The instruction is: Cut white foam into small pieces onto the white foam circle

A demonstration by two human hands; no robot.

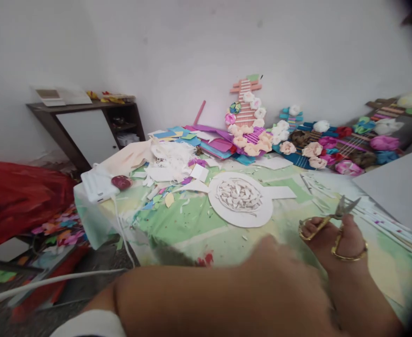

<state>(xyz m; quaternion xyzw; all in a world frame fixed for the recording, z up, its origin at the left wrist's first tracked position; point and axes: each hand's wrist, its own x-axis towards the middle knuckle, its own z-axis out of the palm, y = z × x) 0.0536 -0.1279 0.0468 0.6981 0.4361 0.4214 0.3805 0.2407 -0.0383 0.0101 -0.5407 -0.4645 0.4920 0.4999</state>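
My right hand (pixel 342 241) is closed through the handles of small gold scissors (pixel 330 222), blades pointing up and right above the table. My left hand (pixel 283 271) lies low in front, blurred, beside the right hand; its fingers do not show clearly. My left forearm (pixel 191 299) crosses the bottom of the view. Just beyond the hands lies a white round paper disc (pixel 241 199) with a mound of pale petal-like pieces in its middle, resting on the green and white table cover (pixel 177 224).
Coloured paper sheets (pixel 209 140) and scraps litter the far table. Paper-flower guitar models (pixel 248 121) lean against the wall, more at right (pixel 332 145). A white box (pixel 98 185) with a cable sits at the left corner. A dark shelf (pixel 86 121) and red cloth (pixel 19 196) stand left.
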